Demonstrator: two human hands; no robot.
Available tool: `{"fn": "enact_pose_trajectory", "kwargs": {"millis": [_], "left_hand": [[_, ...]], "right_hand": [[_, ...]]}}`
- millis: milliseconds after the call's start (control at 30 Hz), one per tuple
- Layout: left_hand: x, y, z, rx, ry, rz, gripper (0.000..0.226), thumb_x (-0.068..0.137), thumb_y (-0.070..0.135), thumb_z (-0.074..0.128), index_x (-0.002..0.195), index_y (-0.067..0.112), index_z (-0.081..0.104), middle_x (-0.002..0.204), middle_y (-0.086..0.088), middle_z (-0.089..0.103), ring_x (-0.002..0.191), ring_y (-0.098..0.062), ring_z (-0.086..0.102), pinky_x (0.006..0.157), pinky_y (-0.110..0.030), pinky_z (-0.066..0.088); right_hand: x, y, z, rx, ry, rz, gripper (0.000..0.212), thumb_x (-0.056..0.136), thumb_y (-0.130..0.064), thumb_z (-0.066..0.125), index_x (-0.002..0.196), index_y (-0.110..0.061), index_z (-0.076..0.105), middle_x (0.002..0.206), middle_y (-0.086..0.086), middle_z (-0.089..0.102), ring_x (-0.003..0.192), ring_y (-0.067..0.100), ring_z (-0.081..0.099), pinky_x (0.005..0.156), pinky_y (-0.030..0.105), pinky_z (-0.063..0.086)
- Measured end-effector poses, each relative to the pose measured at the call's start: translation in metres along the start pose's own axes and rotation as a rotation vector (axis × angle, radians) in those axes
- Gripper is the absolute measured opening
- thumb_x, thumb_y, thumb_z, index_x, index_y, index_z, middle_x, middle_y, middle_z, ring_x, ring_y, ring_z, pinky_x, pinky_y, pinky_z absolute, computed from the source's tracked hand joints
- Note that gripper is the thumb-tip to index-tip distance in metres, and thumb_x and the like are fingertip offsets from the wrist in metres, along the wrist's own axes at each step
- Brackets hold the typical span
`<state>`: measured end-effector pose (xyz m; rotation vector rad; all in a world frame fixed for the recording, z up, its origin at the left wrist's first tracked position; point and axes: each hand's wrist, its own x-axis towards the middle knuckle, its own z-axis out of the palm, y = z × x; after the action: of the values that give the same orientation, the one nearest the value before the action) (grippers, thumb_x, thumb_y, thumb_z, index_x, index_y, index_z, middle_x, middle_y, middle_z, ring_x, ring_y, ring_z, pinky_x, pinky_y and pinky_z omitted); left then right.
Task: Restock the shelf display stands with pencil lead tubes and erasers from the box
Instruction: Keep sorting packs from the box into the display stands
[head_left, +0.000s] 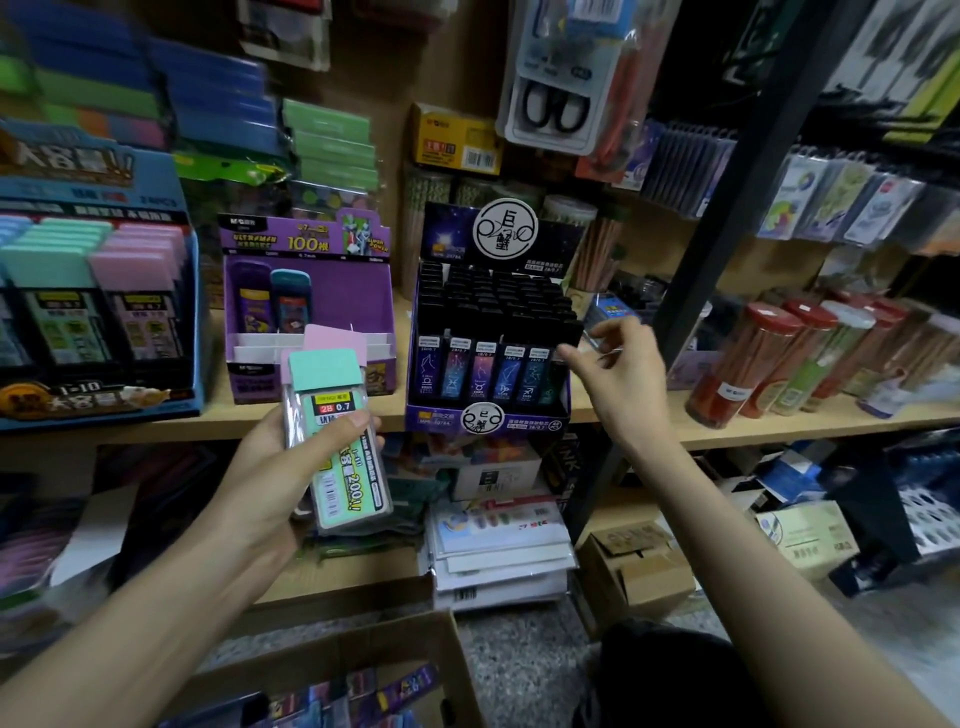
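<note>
My left hand (283, 467) grips a small stack of wide lead cases (337, 431), a green-capped one on top and a pink-capped one behind, held in front of the shelf edge. My right hand (618, 371) hovers at the right side of the dark constellation display stand (488, 332), fingers loosely curled, holding nothing. That stand is packed with black-capped lead tubes. A purple display stand (311, 306) to its left holds two tubes at the back. The blue stand (98, 312) at far left carries green and pink cases. The cardboard box (363, 675) with more packs sits at the bottom.
The wooden shelf (727, 426) also bears clear cylinders of pencils (769, 358) on the right. Hanging scissors packs (561, 78) and a yellow box (454, 140) are above. Below lie paper stacks (498, 545) and small cartons (634, 566). A black upright (737, 171) divides the shelving.
</note>
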<state>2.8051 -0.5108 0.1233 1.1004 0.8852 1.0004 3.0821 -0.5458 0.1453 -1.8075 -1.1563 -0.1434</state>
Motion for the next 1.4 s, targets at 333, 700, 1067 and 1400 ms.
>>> {"fn": "enact_pose_trajectory", "kwargs": {"millis": [333,700,1067,1400], "left_hand": [[-0.019,0.007,-0.011,0.024,-0.13,0.018,0.04,0.062,0.02,0.074,0.1,0.024,0.064,0.087,0.0,0.075,0.075,-0.015,0.072,0.053,-0.021,0.053],[-0.033,0.034,-0.091,-0.005,0.13,0.151,0.026,0.071,0.039,0.062,0.093,0.027,0.066,0.077,0.007,0.075,0.062,-0.007,0.07,0.044,-0.018,0.05],[-0.048,0.061,-0.185,-0.071,0.333,0.23,0.021,0.09,0.031,0.053,0.107,0.022,0.062,0.082,-0.002,0.075,0.067,-0.011,0.071,0.049,-0.026,0.055],[-0.051,0.065,-0.202,-0.12,0.343,0.251,0.025,0.09,0.032,0.054,0.11,0.021,0.062,0.086,-0.004,0.075,0.071,-0.013,0.071,0.053,-0.027,0.056]], "right_hand": [[-0.096,-0.102,0.048,0.726,-0.681,0.223,0.016,0.091,-0.028,0.058,0.087,-0.013,0.061,0.073,0.0,0.062,0.063,0.007,0.057,0.055,0.019,0.046],[-0.088,-0.17,0.088,0.874,-0.822,0.272,0.02,0.086,-0.01,0.064,0.102,-0.001,0.058,0.081,0.011,0.065,0.058,0.012,0.058,0.047,0.019,0.046],[-0.035,-0.268,0.178,0.744,-0.463,-0.121,0.016,0.082,-0.011,0.07,0.09,-0.01,0.056,0.087,0.014,0.064,0.085,0.029,0.064,0.07,0.039,0.057],[-0.036,-0.268,0.231,0.517,-0.548,-0.265,0.018,0.083,-0.016,0.07,0.095,-0.013,0.056,0.084,0.002,0.063,0.079,0.02,0.063,0.068,0.044,0.057]]}}
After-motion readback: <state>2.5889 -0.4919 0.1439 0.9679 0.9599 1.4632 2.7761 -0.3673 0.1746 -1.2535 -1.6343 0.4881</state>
